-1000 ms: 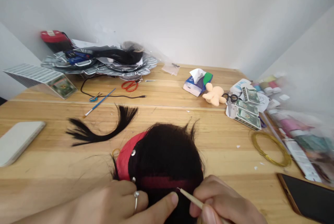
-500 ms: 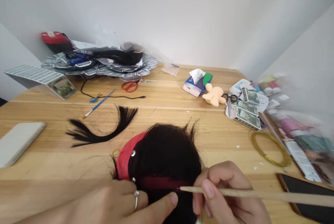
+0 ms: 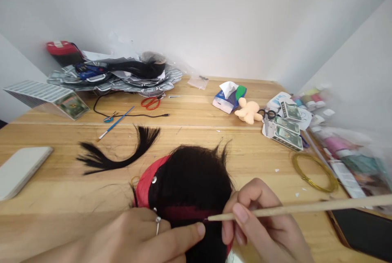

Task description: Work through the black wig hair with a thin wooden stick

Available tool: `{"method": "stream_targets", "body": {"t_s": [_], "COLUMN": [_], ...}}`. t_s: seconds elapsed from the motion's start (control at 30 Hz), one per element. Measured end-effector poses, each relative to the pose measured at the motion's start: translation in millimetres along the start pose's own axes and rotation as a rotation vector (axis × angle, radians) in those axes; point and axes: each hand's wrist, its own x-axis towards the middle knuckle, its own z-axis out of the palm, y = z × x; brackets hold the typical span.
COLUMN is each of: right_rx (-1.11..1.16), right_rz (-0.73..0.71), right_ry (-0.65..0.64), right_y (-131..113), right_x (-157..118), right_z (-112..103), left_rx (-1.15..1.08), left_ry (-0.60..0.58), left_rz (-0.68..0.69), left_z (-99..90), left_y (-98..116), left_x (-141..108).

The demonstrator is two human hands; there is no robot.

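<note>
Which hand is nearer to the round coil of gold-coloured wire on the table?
Right. The right hand, gripping a slim pale wooden stick, is left of the coil and nearer the person; the left hand, on the rounded, black-haired red form, is much farther left.

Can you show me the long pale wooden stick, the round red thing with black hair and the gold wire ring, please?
Long pale wooden stick [image 3: 306, 209]: head view, middle of its shaft.
Round red thing with black hair [image 3: 192, 177]: head view, on the hair.
Gold wire ring [image 3: 307, 179]: head view, its near-left edge.
</note>
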Motion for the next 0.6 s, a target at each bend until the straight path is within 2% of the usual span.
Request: {"method": "stream_targets", "body": {"t_s": [0.13, 0.3, 0.4, 0.53, 0.6], "right_rx": [-0.051, 0.004, 0.04, 0.041, 0.035], "right_rz": [-0.015, 0.019, 0.025, 0.01, -0.011], "right_ry": [-0.071, -0.022, -0.032, -0.049, -0.061], "right_y": [3, -2, -5, -4, -1], "right_x": [3, 4, 4, 6, 7], "right_z": [-3, 2, 5, 5, 4], "left_rx": [-0.057, -0.234, -0.292, -0.144, -0.064], "left_ry": [-0.014, -0.055, -0.162, -0.37, -0.415], "left_rz": [-0.086, -0.131, -0.154, -0.18, -0.169], "left_z": [-11.2, -25.7, -34.3, -39.8, -39.6], "left_y": [13, 21, 23, 26, 29], "left_x": [20, 19, 18, 26, 31]}}
